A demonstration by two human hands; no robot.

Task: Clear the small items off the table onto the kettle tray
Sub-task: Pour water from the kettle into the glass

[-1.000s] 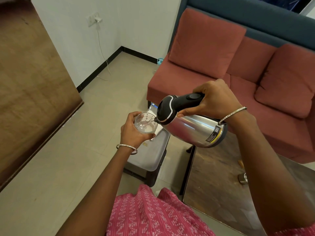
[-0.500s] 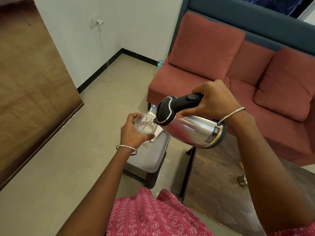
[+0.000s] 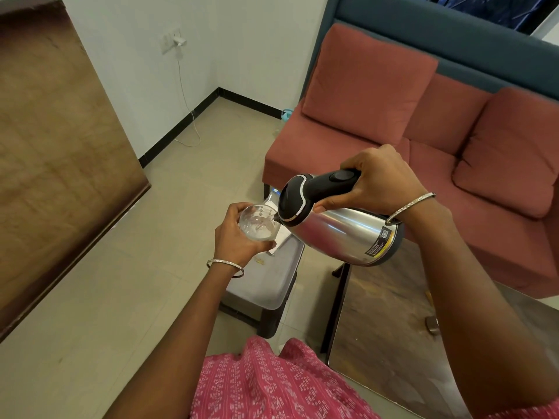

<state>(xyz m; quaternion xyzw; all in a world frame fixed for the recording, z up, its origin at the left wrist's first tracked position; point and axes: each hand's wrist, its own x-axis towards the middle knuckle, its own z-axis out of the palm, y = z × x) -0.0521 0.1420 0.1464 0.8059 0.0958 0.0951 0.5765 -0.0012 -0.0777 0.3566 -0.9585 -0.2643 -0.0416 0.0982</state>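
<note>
My right hand (image 3: 382, 179) grips the black handle of a steel kettle (image 3: 341, 234), tipped far over with its spout at the rim of a clear glass (image 3: 258, 222). My left hand (image 3: 237, 237) holds that glass from below, and water shows inside it. Both hang above a grey tray (image 3: 266, 285) on a small dark stool, with white paper on its far end. On the dark wooden table (image 3: 387, 322) at the right, a small metal item (image 3: 432, 323) shows beside my right forearm.
A red sofa (image 3: 393, 116) with cushions stands behind the table. A brown wooden panel (image 3: 54, 152) fills the left side. A white cable (image 3: 187, 116) hangs from a wall socket down to the tiled floor.
Kettle and glass stay together in nearly the same place. The view has shifted slightly; no clear change in the kettle's tilt.
</note>
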